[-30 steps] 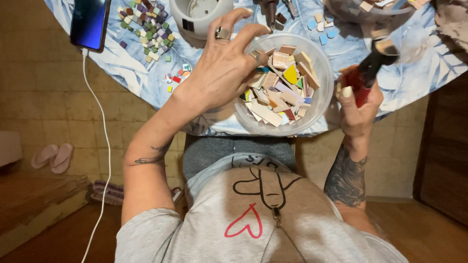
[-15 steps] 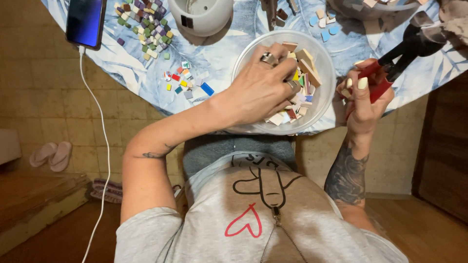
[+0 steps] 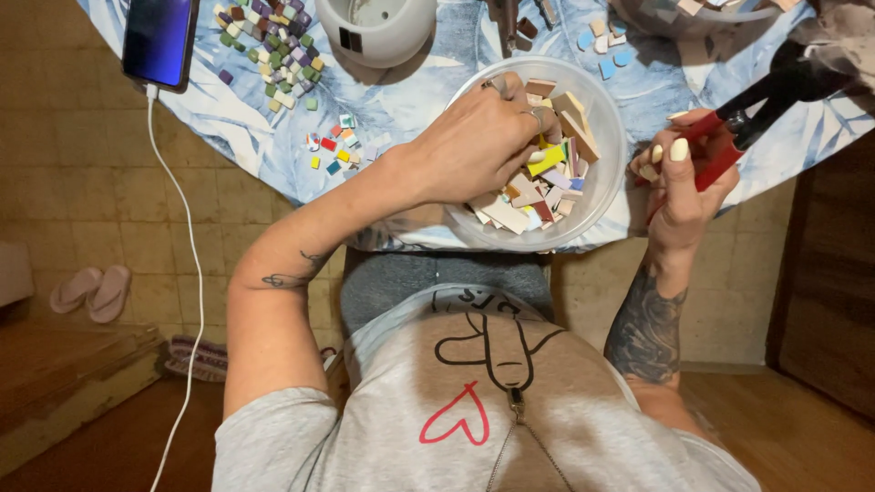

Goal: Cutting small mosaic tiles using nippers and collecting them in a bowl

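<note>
My left hand (image 3: 478, 141) reaches into a clear plastic bowl (image 3: 609, 137) at the table's near edge, its fingers down among several coloured tile pieces (image 3: 547, 178). Whether it grips a piece is hidden by the hand itself. Just right of the bowl, my right hand (image 3: 684, 178) holds red-handled nippers (image 3: 743, 114) whose dark head points up and to the right.
The round table wears a blue leaf-patterned cloth (image 3: 410, 96). On it lie a phone (image 3: 159, 41) with a white cable (image 3: 187, 255), a heap of small tiles (image 3: 269, 46), a few loose chips (image 3: 333, 150) and a white round container (image 3: 378, 27). Slippers (image 3: 91, 292) rest on the floor at left.
My left hand has sunk from above the bowl's left side down into the tile pieces. The right hand with the nippers has drifted slightly right and lower.
</note>
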